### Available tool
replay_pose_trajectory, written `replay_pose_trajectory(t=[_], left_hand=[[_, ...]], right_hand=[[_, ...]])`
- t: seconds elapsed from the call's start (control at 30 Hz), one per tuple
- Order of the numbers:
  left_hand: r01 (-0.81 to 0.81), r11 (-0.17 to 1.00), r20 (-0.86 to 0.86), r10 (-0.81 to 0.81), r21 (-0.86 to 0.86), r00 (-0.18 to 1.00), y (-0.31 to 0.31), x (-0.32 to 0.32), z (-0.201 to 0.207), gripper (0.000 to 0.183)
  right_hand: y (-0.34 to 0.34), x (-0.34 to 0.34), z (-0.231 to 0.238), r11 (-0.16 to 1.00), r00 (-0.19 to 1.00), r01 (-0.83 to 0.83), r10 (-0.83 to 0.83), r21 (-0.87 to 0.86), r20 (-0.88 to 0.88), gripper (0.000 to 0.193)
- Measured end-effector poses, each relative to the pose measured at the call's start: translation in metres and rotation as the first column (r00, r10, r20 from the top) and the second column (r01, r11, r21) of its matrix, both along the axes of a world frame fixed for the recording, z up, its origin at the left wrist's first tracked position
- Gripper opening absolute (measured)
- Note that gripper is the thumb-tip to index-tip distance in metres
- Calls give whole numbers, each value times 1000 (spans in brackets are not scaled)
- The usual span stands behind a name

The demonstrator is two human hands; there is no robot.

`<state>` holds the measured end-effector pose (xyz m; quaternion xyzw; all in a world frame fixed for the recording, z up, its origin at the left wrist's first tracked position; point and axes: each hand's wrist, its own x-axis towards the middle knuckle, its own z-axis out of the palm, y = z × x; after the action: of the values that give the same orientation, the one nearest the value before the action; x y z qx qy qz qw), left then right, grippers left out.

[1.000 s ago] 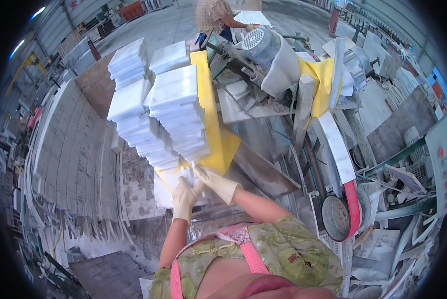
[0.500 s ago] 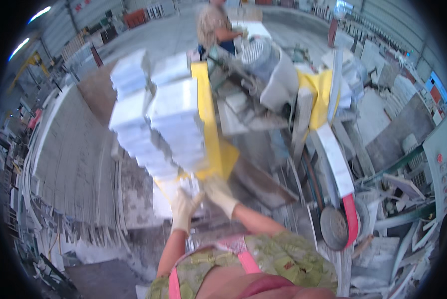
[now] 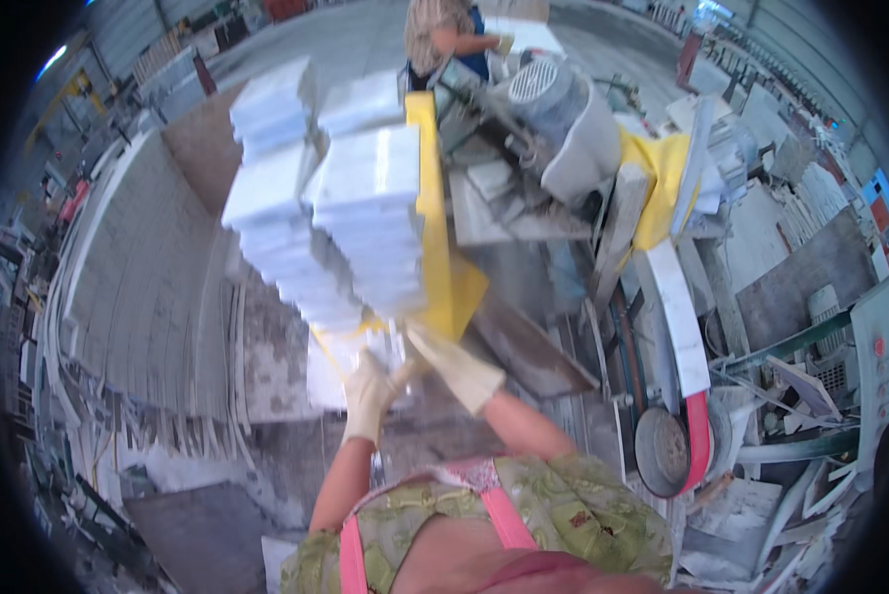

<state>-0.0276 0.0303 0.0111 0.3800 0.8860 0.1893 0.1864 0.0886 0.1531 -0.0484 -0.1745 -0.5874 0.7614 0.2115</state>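
Both my hands wear cream gloves and reach in at the near, lower end of two tall columns of stacked white stone tiles (image 3: 365, 178). My left hand (image 3: 370, 391) is over a white slab (image 3: 328, 371) at the foot of the stack, its thumb turned to the right. Just right of it, my right hand (image 3: 454, 366) points up and left, its fingertips by a small pale piece (image 3: 393, 342) under the lowest tiles. Motion blurs the fingers of both hands, so their grip is unclear. A yellow upright panel (image 3: 432, 213) stands along the stack's right side.
Large grey slabs (image 3: 137, 267) lean together on the left. A grinding machine with a motor (image 3: 538, 99) stands ahead right, and a belt wheel (image 3: 662, 450) is at near right. Another person (image 3: 444, 35) works beyond the machine. Offcuts (image 3: 751, 525) lie at lower right.
The view has shifted, so the stack sits slightly higher and further right. My right hand's fingertips have come up near the small pale piece; my left hand stays at the stack's foot.
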Motion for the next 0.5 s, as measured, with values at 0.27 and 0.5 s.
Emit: replay_pose_trajectory(t=[0.27,0.5], left_hand=[[11,999,-78,-14,-36,997,2,3,9,90],[25,1000,-58,-25,-4,998,3,-1,5,94]], right_hand=[[2,-13,3,992,994,-95,100,-87,53,75],[1,-17,9,999,994,-29,27,22,102,50]])
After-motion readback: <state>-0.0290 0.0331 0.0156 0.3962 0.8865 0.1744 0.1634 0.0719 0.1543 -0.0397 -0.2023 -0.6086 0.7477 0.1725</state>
